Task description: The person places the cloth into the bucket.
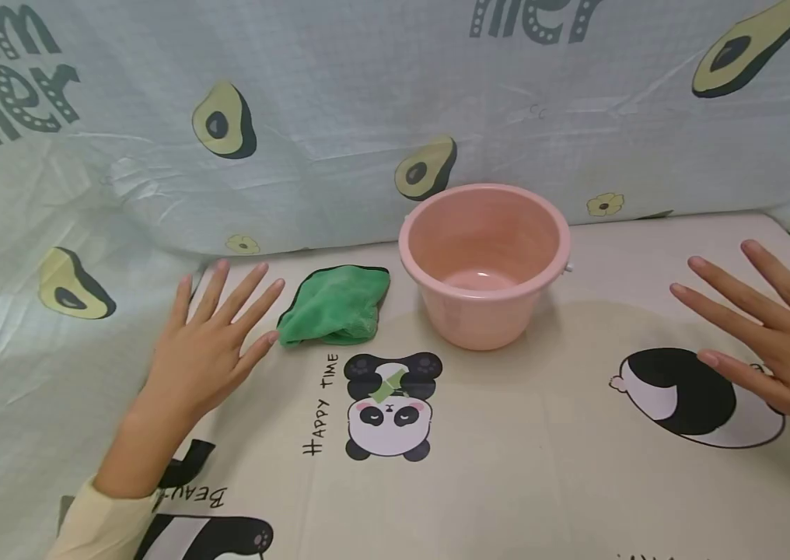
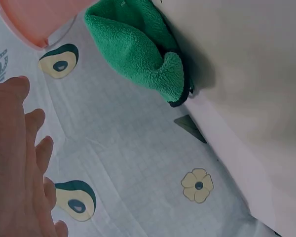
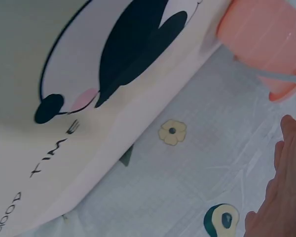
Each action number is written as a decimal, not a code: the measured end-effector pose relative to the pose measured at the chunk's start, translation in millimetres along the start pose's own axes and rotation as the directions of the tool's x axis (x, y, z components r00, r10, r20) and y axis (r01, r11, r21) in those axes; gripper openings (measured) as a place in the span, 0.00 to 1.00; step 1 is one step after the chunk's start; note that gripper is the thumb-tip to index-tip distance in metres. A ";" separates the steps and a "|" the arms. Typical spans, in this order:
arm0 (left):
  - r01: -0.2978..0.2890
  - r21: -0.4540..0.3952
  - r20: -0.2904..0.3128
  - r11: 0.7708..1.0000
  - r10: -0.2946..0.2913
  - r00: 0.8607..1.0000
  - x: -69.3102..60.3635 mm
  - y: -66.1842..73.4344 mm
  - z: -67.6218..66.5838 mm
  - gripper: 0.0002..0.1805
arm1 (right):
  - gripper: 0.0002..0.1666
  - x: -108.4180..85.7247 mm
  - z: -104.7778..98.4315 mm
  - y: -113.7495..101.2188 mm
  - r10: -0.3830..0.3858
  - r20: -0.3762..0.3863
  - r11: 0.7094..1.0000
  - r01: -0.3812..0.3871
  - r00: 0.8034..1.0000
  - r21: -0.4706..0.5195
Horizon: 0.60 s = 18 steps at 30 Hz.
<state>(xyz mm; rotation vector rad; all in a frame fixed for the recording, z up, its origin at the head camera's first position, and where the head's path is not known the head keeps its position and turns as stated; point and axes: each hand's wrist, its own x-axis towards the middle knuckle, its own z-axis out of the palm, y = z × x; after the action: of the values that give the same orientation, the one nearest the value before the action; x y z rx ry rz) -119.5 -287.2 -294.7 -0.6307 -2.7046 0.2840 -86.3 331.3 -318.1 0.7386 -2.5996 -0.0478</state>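
A pink plastic bucket [image 1: 482,315] stands upright at the back of the table, with nothing seen inside it. Left of it lies a crumpled green cloth [image 1: 335,303] with a dark edging. My left hand [image 1: 206,350], fingers spread and straight, is above the table's left side, beside the cloth and holding nothing. On the far right, my right hand [image 1: 780,334] is likewise spread and holds nothing, with part of it cut off by the frame. The bucket also shows in the right wrist view, and the cloth [image 2: 138,44] fills the top of the left wrist view.
The table [image 1: 507,467] wears a cream cover printed with pandas and lettering. Behind it and to the left hangs a pale sheet [image 1: 325,101] with avocado prints. A thin handle shows by the bucket's rim.
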 end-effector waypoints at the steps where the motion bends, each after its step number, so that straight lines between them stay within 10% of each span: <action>1: -0.002 -0.003 0.005 1.000 0.002 1.000 1.7 0.9 0.5 0.40 | 0.48 1.9 -0.9 -0.3 0.003 0.028 1.000 -0.003 1.000 -0.007; 18: -0.031 -0.189 0.059 0.982 0.042 0.997 39.1 13.6 25.2 0.40 | 0.50 56.0 -0.8 -18.1 -0.061 0.145 0.998 0.062 0.988 -0.003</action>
<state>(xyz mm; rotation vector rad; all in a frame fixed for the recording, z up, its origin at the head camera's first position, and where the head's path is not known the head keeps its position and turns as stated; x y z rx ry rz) -156.6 -260.1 -310.2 -0.7366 -2.8049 0.0579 -119.8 287.4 -297.7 0.8416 -2.7107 -0.1345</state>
